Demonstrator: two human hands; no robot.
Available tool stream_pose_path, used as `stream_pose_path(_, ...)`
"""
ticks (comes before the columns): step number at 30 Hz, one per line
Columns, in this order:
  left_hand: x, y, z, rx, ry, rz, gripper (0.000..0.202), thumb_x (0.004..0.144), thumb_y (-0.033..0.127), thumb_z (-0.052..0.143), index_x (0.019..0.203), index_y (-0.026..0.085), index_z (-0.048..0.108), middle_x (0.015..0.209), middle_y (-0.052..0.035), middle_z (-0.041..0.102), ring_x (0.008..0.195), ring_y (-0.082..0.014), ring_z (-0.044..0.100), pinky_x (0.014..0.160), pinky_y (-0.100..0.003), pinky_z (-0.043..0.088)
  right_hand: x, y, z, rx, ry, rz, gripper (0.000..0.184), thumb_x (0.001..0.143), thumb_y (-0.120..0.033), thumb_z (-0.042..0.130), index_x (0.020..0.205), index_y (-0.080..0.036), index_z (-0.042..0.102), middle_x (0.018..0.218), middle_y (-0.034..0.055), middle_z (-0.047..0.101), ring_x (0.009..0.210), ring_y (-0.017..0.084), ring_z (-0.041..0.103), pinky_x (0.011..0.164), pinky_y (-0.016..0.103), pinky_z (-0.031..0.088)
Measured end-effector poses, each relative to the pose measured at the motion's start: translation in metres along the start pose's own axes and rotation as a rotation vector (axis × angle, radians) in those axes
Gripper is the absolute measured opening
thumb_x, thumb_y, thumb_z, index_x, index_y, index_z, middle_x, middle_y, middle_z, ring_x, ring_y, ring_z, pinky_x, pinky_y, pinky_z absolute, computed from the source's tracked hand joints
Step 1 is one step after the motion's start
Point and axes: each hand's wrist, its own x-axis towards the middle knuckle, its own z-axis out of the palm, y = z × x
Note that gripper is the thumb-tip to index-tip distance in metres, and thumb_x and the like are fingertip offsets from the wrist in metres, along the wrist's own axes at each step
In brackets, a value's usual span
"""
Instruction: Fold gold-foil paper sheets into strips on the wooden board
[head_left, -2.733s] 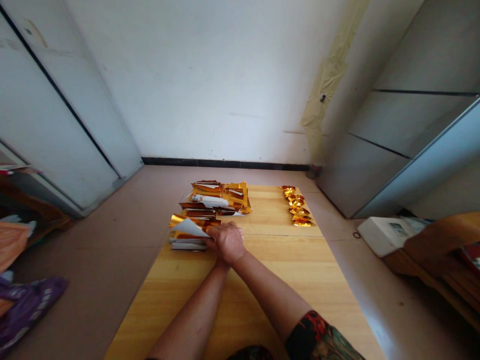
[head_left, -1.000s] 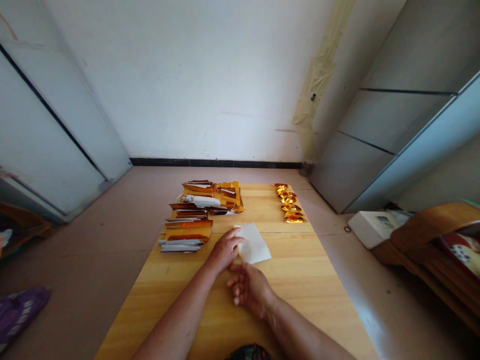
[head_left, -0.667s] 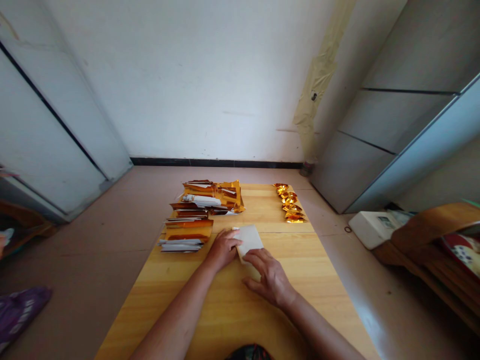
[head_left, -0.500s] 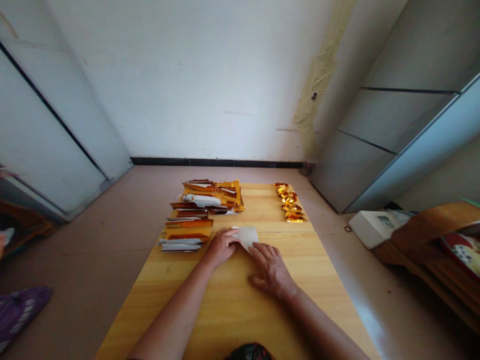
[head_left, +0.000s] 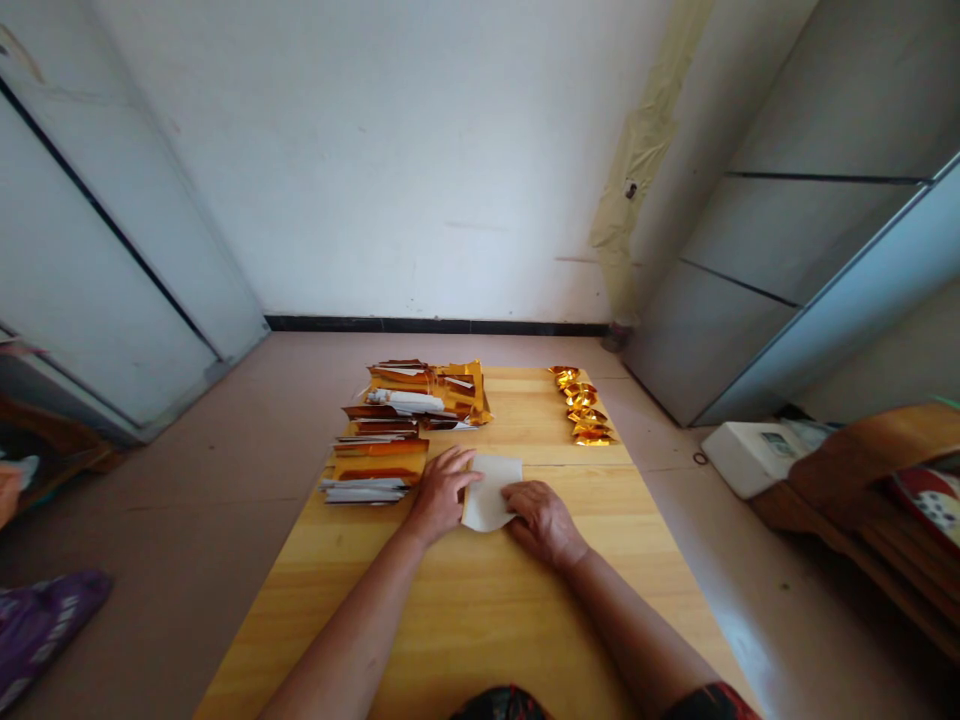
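Note:
A pale sheet of paper [head_left: 493, 490] lies on the wooden table, its near end bent into a curve. My left hand [head_left: 442, 492] is at its left edge, thumb and fingertips on the paper and the other fingers stretched forward. On the right side, my right hand [head_left: 547, 520] grips the paper's edge with bent fingers, the palm low over the table. Left of my left hand lie stacks of gold foil paper [head_left: 379, 460] with whitish backs. Several folded gold foil pieces [head_left: 581, 405] stand in a row at the far right of the table.
The wooden table [head_left: 450, 620] has more gold foil sheets [head_left: 471, 385] at its far left. Beyond it is a white wall [head_left: 420, 180]. A white box [head_left: 750, 455] and wooden furniture [head_left: 847, 480] stand to the right. A purple bag [head_left: 52, 630] lies on the floor at left.
The paper has turned and now shows more of its pale face, curving toward me. My right hand has shifted up slightly and its fingers have curled at the paper's right edge.

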Motion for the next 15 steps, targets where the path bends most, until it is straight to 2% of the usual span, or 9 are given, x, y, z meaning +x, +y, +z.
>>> stream_pose_path(4,-0.008,0.001,-0.002,-0.128,-0.02,0.04,0.032,0.067,0.014,0.062,0.095,0.023,0.072,0.113,-0.0066,0.067,0.108,-0.022,0.059,0.098,-0.039,0.044,0.002,-0.002,-0.002,0.07,-0.017,0.195,0.016,0.077,-0.017,0.053,0.088,-0.019,0.063,0.092,0.0059,0.069,0.09,0.018,0.061,0.084,0.03,0.043)
stream_pose_path(6,-0.009,0.001,-0.002,-0.186,-0.02,0.009,0.024,0.07,0.017,0.06,0.091,0.021,0.072,0.102,-0.0062,0.071,0.1,-0.0207,0.063,0.094,-0.037,0.046,0.005,-0.001,-0.003,0.137,-0.009,0.319,0.015,0.077,-0.02,0.054,0.087,-0.02,0.064,0.087,0.0042,0.069,0.085,0.018,0.061,0.079,0.028,0.043)
stream_pose_path(11,0.001,0.007,-0.002,-0.206,0.023,-0.228,0.023,0.082,0.027,0.05,0.088,0.018,0.071,0.091,-0.0061,0.073,0.088,-0.0182,0.065,0.084,-0.031,0.049,0.016,0.002,0.005,0.291,0.107,0.581,0.021,0.083,-0.033,0.05,0.096,-0.02,0.061,0.074,0.0,0.066,0.067,0.015,0.059,0.065,0.024,0.043)
stream_pose_path(15,0.009,0.01,0.007,-0.203,0.096,-0.356,0.024,0.081,0.022,0.05,0.095,0.019,0.068,0.091,-0.0041,0.072,0.084,-0.0161,0.064,0.077,-0.027,0.048,0.024,0.004,0.019,0.319,0.25,0.663,0.034,0.085,-0.038,0.048,0.115,-0.022,0.051,0.088,0.0013,0.067,0.074,0.015,0.061,0.067,0.025,0.044)
